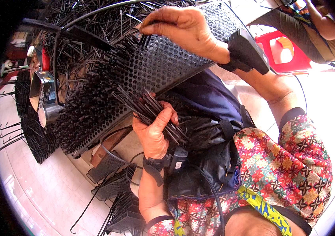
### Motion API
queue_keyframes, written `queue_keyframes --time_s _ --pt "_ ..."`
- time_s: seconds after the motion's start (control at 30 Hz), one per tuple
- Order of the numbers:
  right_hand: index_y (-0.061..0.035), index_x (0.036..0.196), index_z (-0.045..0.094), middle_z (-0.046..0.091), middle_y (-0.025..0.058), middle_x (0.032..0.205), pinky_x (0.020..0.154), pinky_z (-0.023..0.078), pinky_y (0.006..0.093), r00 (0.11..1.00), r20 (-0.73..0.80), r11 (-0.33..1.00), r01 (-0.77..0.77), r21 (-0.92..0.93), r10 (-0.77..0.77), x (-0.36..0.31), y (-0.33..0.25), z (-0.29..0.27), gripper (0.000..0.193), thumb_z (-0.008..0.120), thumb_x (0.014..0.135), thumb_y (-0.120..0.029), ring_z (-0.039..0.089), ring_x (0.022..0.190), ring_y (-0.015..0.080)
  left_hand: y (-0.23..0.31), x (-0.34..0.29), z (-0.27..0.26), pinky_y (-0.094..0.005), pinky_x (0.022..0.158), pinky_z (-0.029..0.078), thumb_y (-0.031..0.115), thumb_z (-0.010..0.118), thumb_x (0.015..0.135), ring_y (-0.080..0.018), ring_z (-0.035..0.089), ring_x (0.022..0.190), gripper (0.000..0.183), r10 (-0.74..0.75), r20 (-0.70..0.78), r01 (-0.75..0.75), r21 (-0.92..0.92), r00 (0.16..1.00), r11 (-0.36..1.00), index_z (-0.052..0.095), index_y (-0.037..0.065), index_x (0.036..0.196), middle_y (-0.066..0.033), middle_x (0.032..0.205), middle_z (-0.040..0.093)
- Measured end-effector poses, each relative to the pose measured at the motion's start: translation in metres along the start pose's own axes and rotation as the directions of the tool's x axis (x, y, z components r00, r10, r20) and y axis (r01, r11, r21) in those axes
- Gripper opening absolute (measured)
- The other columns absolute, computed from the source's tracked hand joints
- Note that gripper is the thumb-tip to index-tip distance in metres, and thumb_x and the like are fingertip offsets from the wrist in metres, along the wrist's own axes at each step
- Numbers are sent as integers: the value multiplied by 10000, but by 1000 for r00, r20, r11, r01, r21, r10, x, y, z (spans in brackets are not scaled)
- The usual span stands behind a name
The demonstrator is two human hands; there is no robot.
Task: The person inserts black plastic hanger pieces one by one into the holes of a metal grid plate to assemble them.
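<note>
A black perforated board point(175, 59) lies slanted across my lap. Rows of black bristle strips point(85, 104) stand in the holes over its left part, while the right part shows bare holes. Below the board's near edge, my left hand point(153, 131) is closed around a bundle of thin black strips point(147, 108), which fan out past the thumb. Over the far side of the board, my right hand point(187, 29) is pinched, thumb against fingers. A dark strip end shows just under its fingertips, at the border of the filled rows.
Loose black strips point(77, 59) are heaped behind the board. Finished-looking bristle pieces with hooked rods point(37, 129) rest at the left, beside a metal can point(48, 115) and a box point(44, 88). More perforated pieces point(126, 208) lie below. A red stool point(281, 51) and another person point(305, 31) are at upper right.
</note>
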State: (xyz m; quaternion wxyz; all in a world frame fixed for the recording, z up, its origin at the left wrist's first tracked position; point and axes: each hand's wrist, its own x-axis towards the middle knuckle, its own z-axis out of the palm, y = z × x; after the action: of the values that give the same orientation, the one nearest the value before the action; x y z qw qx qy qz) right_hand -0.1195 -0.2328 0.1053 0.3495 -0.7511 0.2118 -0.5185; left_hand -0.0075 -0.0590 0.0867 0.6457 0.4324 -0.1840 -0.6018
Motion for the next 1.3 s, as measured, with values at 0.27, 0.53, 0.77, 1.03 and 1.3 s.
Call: queue_keyframes --time_s 0.27,0.53,0.77,1.03,1.3 --pt "22 806 582 606 133 827 692 487 303 894 339 951 308 15 -294 -4 -3 -10 125 621 688 5 593 800 248 1 -1 -2 -285 448 436 17 652 677 -196 518 530 468 -14 -7 15 63 1000 998 406 22 1075 -111 712 531" --pt "-11 809 590 598 104 704 607 475 283 952 261 982 181 -55 -161 -1 -7 -14 126 623 711 -82 587 647 226 2 -2 -1 -283 455 436 22 645 691 -188 515 532 459 -23 0 23 70 1000 997 406 27 1083 -105 718 535" --pt "-6 685 573 532 174 581 518 446 374 954 284 926 191 -325 -97 26 -2 2 152 584 695 -157 552 576 333 -1 -2 3 -281 456 448 -31 635 686 -186 527 528 437 -21 17 21 -8 1000 1000 422 17 1064 -124 714 546" --pt "13 684 556 544 169 612 540 467 385 913 405 783 293 -549 -57 41 0 12 169 526 675 -153 561 596 329 1 -6 5 -287 466 440 -28 627 696 -189 525 537 457 -16 52 17 -32 999 999 404 20 1093 -128 741 537" --pt "-8 786 583 589 144 747 603 473 358 806 588 785 322 -530 66 62 -9 19 162 524 663 -95 587 725 282 7 -7 6 -287 477 435 -17 615 715 -164 503 532 441 18 90 -18 -3 996 1000 410 49 1100 -103 715 517"
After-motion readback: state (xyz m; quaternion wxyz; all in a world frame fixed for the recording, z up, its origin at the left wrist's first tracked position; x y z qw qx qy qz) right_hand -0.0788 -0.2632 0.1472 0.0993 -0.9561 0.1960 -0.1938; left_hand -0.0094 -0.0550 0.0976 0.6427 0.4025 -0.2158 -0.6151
